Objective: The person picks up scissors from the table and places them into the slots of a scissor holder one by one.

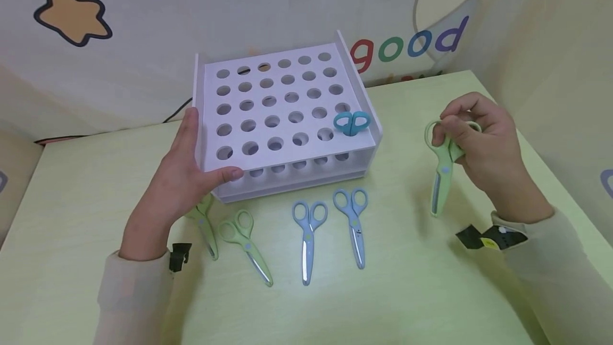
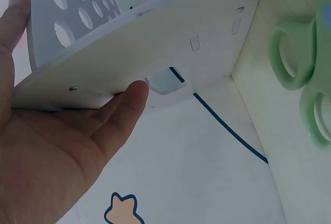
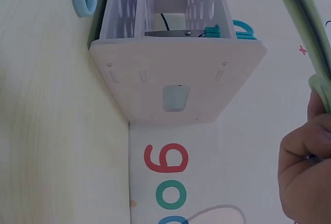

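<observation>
Gripping the white rack at its left side, my left hand is clasping the panel between a thumb on the front edge and fingers along the outside. With my right hand I am pinching the green scissors by their handles, holding them in the air to the rack's right, blades pointing down over the surface. In the head view I am seeing teal scissors sitting in the front row's rightmost hole. Two green pairs and two blue pairs are lying before the rack, my left hand partly covering the leftmost.
</observation>
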{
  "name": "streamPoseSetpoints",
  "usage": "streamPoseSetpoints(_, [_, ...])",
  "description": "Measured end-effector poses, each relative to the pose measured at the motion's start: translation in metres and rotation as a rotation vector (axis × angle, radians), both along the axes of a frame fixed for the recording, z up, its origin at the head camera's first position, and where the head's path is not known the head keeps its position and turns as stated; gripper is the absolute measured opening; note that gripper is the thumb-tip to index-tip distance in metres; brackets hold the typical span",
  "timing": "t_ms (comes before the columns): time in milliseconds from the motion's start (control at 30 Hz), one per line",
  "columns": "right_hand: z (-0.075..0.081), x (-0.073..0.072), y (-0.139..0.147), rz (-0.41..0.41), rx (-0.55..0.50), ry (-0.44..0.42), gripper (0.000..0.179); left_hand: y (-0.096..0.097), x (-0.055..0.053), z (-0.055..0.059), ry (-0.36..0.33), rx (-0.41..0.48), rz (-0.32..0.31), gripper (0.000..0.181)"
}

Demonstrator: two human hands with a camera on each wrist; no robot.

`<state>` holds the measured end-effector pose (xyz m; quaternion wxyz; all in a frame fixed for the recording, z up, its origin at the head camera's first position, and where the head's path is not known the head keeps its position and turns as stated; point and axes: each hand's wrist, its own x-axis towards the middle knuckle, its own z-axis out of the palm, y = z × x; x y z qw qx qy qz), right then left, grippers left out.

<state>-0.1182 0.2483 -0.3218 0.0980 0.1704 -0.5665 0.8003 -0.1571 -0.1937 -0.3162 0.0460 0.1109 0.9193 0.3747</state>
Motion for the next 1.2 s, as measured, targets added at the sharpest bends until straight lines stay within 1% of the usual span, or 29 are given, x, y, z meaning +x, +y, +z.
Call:
streamPoseSetpoints(67, [0.006, 0.005, -0.001, -0.051, 0.048, -0.068, 0.006, 0.000, 0.000, 0.000, 0.001, -0.007, -0.002, 0.131])
streamPoseSetpoints(100, [0.008, 0.007, -0.001, -0.052, 0.062, -0.082, 0.007, 0.000, 0.000, 0.000, 0.005, -0.006, -0.004, 0.131])
streamPoseSetpoints(200, [0.011, 0.012, 0.002, 0.017, 0.057, -0.057, 0.012, 0.001, 0.000, 0.000, 0.012, 0.002, -0.009, 0.130])
streamPoseSetpoints(300, [0.012, 0.012, 0.005, 0.125, 0.047, -0.013, 0.023, 0.000, 0.000, -0.001, 0.014, 0.009, -0.006, 0.129])
streamPoseSetpoints(333, [0.012, 0.013, 0.006, 0.141, 0.045, -0.013, 0.025, 0.000, 0.000, -0.001, 0.014, 0.011, -0.007, 0.129])
streamPoseSetpoints(400, [0.014, 0.014, 0.007, 0.152, 0.063, -0.029, 0.028, 0.000, 0.000, -0.002, 0.014, 0.018, -0.006, 0.129])
streamPoseSetpoints(500, [0.016, 0.015, 0.006, 0.152, 0.074, -0.024, 0.028, 0.000, -0.001, -0.003, 0.014, 0.026, -0.011, 0.130])
streamPoseSetpoints(567, [0.017, 0.015, 0.003, 0.156, 0.077, 0.006, 0.026, 0.001, -0.001, -0.003, 0.014, 0.027, -0.009, 0.130])
streamPoseSetpoints(600, [0.018, 0.015, 0.002, 0.173, 0.065, 0.029, 0.025, 0.001, -0.001, -0.003, 0.015, 0.024, -0.007, 0.130])
streamPoseSetpoints(700, [0.022, 0.013, -0.005, 0.190, 0.044, 0.074, 0.023, 0.001, -0.001, -0.003, 0.014, 0.020, 0.000, 0.130])
streamPoseSetpoints(800, [0.029, 0.010, -0.014, 0.166, 0.012, 0.086, 0.023, 0.002, -0.002, -0.003, 0.016, 0.009, 0.003, 0.130])
streamPoseSetpoints(833, [0.032, 0.009, -0.018, 0.143, 0.011, 0.090, 0.023, 0.002, -0.003, -0.003, 0.015, 0.005, 0.005, 0.130])
streamPoseSetpoints(967, [0.043, 0.002, -0.037, 0.098, -0.011, 0.131, 0.022, 0.002, -0.003, -0.002, 0.019, -0.003, 0.008, 0.129])
streamPoseSetpoints(1067, [0.051, -0.004, -0.052, 0.073, -0.020, 0.148, 0.021, 0.002, -0.002, -0.001, 0.018, 0.005, 0.004, 0.129])
streamPoseSetpoints(1200, [0.062, -0.010, -0.072, 0.002, 0.002, 0.152, 0.021, 0.002, -0.001, 0.000, 0.007, 0.018, -0.003, 0.131])
